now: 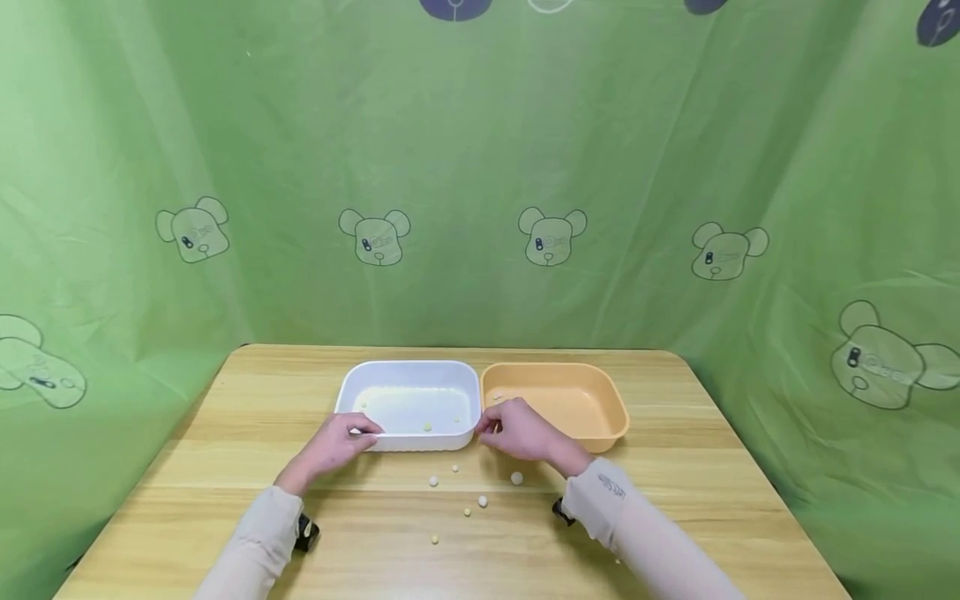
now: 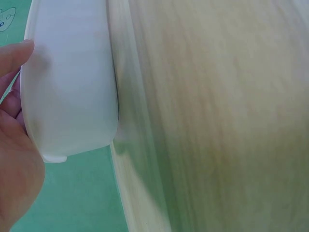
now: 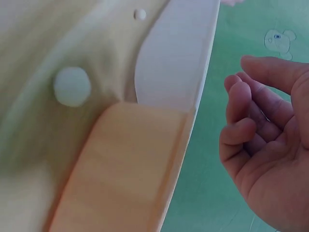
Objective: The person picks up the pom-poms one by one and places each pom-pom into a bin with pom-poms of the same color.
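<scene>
My left hand (image 1: 341, 443) grips the near rim of a white plastic tray (image 1: 420, 442), its thumb (image 2: 17, 55) against the outer wall and its fingers over the inside. Over the spot where the white tray meets an orange tray (image 1: 609, 429) hovers my right hand (image 1: 521, 429). Its fingers are loosely bent, and the right wrist view shows nothing between thumb and fingertips. A yellow ball (image 1: 427, 427) and other small balls lie inside the white tray. Within the orange tray, a small pale ball (image 1: 497, 397) sits near the left wall.
Several loose balls lie on the wooden table (image 1: 375, 517) before the trays, among them white balls (image 1: 517, 477) of differing size and a small yellow ball (image 1: 435, 539). A green curtain (image 1: 465, 308) with bear faces hangs behind and along both sides.
</scene>
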Action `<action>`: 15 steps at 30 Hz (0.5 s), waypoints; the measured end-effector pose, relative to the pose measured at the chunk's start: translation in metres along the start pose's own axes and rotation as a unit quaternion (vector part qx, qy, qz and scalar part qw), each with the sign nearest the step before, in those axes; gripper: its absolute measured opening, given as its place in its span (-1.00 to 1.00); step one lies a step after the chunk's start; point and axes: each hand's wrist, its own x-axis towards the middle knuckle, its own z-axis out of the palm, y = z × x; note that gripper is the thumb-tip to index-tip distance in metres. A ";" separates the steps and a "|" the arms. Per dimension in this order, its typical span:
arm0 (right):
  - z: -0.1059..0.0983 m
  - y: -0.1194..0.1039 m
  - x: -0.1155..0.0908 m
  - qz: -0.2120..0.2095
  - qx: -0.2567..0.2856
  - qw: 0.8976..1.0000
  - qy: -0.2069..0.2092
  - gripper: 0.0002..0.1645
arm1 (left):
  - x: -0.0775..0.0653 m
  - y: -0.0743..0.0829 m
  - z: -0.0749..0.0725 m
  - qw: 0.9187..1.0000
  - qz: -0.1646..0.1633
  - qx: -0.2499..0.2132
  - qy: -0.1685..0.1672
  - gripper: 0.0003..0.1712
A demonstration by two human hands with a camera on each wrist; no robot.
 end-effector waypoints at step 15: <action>0.030 0.001 -0.030 -0.023 0.018 0.997 -0.075 -0.88 | 0.001 -0.003 0.000 1.000 0.008 0.002 0.001 -0.87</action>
